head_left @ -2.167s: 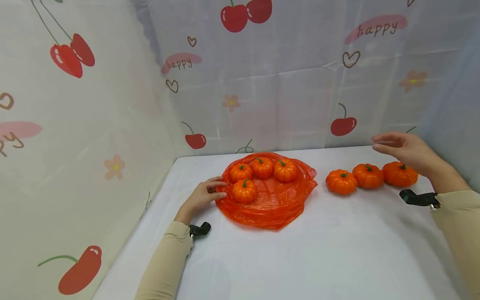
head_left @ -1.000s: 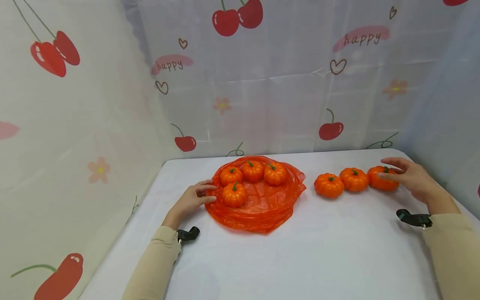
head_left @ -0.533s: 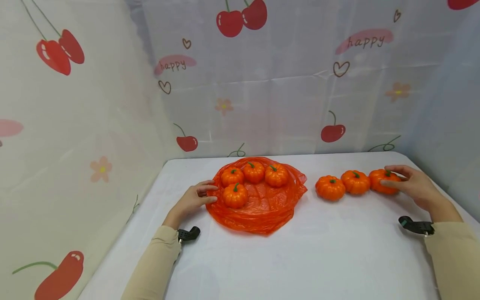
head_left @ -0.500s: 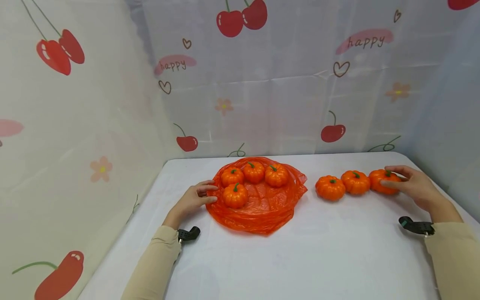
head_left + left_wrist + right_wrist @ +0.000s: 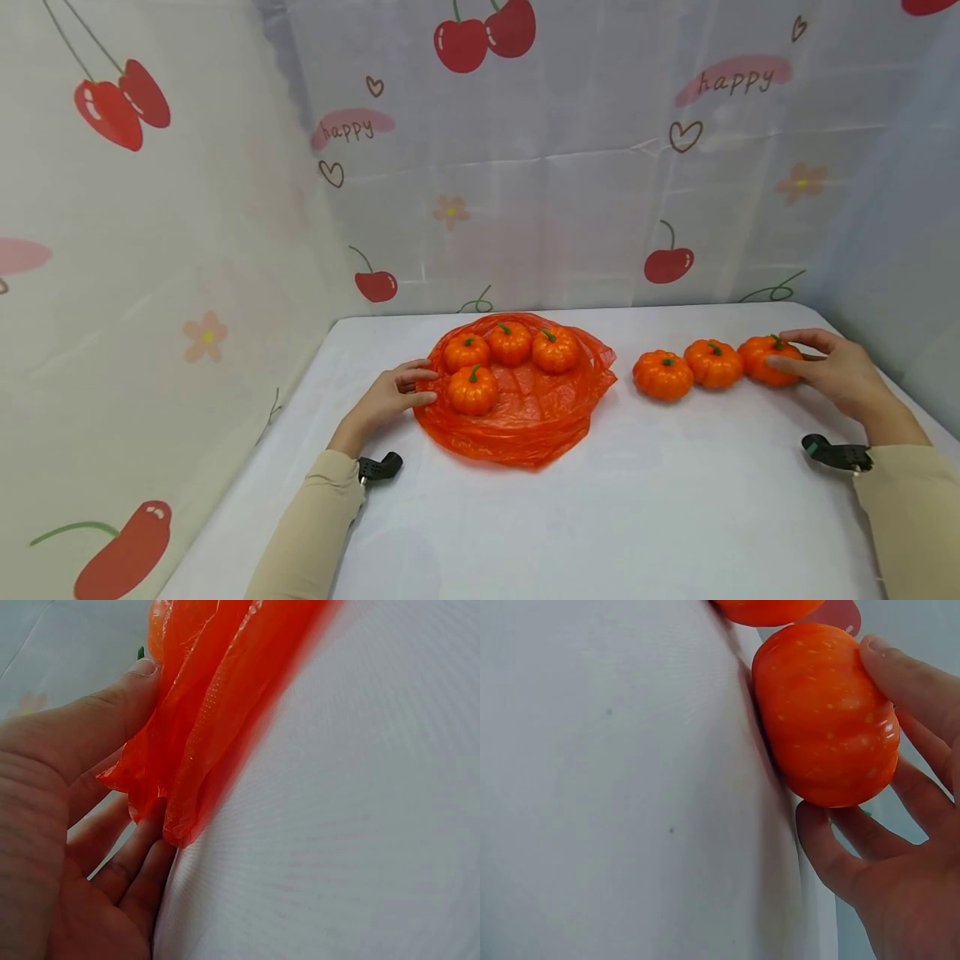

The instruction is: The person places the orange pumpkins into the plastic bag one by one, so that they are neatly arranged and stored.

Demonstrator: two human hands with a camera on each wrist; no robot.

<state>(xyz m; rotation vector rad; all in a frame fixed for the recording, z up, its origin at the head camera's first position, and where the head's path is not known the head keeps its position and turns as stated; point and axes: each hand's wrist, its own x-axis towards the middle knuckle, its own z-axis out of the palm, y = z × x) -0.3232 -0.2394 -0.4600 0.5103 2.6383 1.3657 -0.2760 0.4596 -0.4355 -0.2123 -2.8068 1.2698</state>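
Note:
An orange-red plastic bag (image 5: 525, 429) lies spread on the white table, with several small toy pumpkins (image 5: 473, 390) on its left and far parts. At the bag's left edge, my left hand (image 5: 386, 398) holds the gathered plastic between thumb and fingers; the left wrist view shows the crumpled bag (image 5: 202, 712) between them. My right hand (image 5: 843, 375) is around the rightmost pumpkin (image 5: 765, 360) of a row at the right. In the right wrist view, the thumb touches one side of this pumpkin (image 5: 825, 716), and fingers curve along its end. It sits on the table.
Two more pumpkins, a middle one (image 5: 714, 364) and a left one (image 5: 663, 375), stand in the row between the bag and my right hand. A cherry-printed curtain (image 5: 570, 208) closes off the back and sides of the table (image 5: 600, 517).
My right hand has come down from above the row and closed around the rightmost pumpkin. The left hand stays at the bag's edge. The head view has shifted slightly.

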